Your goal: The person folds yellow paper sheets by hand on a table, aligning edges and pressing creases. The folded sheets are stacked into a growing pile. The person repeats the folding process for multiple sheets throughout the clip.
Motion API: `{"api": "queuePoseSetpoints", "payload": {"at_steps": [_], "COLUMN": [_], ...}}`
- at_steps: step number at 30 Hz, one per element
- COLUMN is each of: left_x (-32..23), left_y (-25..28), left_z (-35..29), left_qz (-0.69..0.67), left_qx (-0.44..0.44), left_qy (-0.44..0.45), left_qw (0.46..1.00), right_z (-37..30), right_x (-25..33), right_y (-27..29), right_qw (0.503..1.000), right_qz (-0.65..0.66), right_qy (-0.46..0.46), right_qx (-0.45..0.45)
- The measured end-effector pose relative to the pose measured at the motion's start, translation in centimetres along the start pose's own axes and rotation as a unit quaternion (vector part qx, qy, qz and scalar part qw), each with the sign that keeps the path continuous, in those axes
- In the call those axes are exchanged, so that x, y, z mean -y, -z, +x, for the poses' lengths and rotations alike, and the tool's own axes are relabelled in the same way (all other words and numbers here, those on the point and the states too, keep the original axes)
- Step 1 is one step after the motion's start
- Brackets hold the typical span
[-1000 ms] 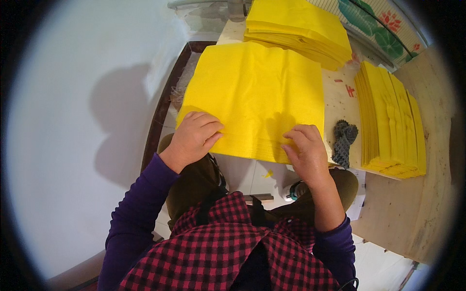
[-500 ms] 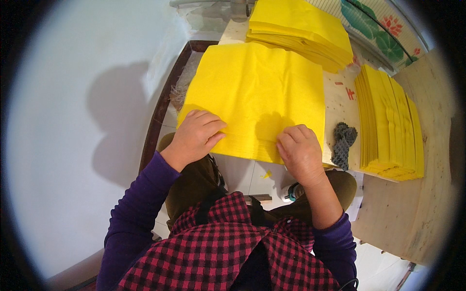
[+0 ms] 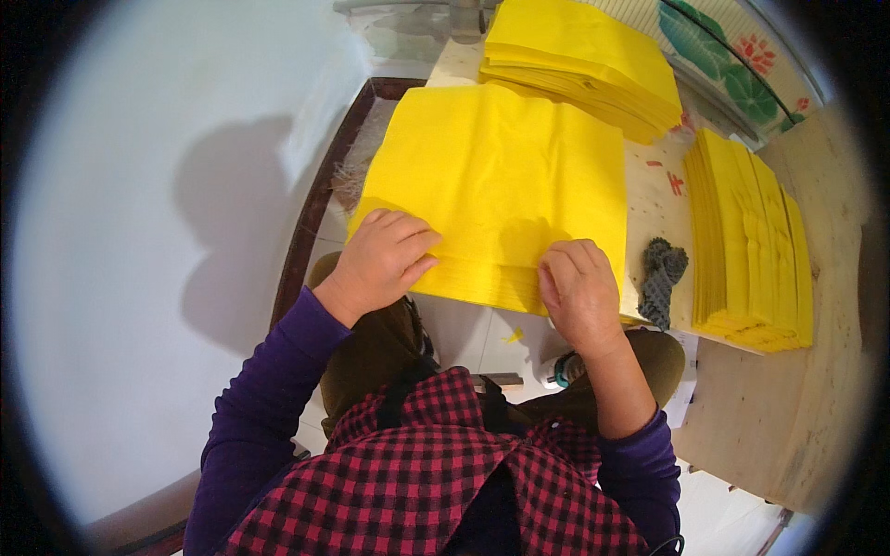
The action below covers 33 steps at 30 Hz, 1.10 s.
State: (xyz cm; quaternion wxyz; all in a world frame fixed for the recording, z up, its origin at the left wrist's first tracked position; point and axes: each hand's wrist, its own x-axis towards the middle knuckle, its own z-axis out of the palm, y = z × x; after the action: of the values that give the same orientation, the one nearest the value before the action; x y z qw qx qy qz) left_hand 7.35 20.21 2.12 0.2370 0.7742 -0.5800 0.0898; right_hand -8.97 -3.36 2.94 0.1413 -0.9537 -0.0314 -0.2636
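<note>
Yellow sheets (image 3: 491, 176) underlie curled left hand (image 3: 385, 259) and right hand (image 3: 581, 289) (grip unclear) — grey bundle (image 3: 661, 285) and yellow stack (image 3: 749, 250) rightward.

Plain bright-yellow sheet-fabric stack (image 3: 491, 176) near centre, toward one o'clock; plain yellow flat fabric pile (image 3: 579, 46) farther out. Two o'clock: pale striped panel (image 3: 728, 56), green leaves, red flowers. Three o'clock: yellow folded-fabric block (image 3: 742, 241), dark-grey textured strip (image 3: 661, 269). Six o'clock: red-black checked cloth garment (image 3: 389, 463). Nine o'clock: bluish-white wall (image 3: 111, 278).
</note>
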Motion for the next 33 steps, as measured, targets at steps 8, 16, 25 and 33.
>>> {"api": "queuePoseSetpoints", "payload": {"at_steps": [8,16,25,33], "left_x": [-1.4,-3.7,-2.8,-0.8], "left_y": [0.1,-1.4,-1.9,-0.6], "left_z": [0.6,2.0,1.1,-1.3], "left_qz": [0.036,0.076,0.145,0.177], "left_qx": [-0.037,-0.049,-0.069,-0.087], "left_qy": [-0.023,-0.018,-0.029,-0.012], "left_qw": [0.998,0.996,0.987,0.980], "right_z": [0.2,0.4,0.1,-0.5], "right_x": [0.0,0.0,0.0,-0.2], "right_y": [0.2,0.3,0.1,-0.3], "right_qw": [1.000,0.999,0.999,0.999], "right_qz": [0.020,0.032,0.031,0.040], "right_qy": [0.003,-0.006,-0.006,-0.008], "right_qx": [-0.014,-0.015,-0.018,-0.015]}}
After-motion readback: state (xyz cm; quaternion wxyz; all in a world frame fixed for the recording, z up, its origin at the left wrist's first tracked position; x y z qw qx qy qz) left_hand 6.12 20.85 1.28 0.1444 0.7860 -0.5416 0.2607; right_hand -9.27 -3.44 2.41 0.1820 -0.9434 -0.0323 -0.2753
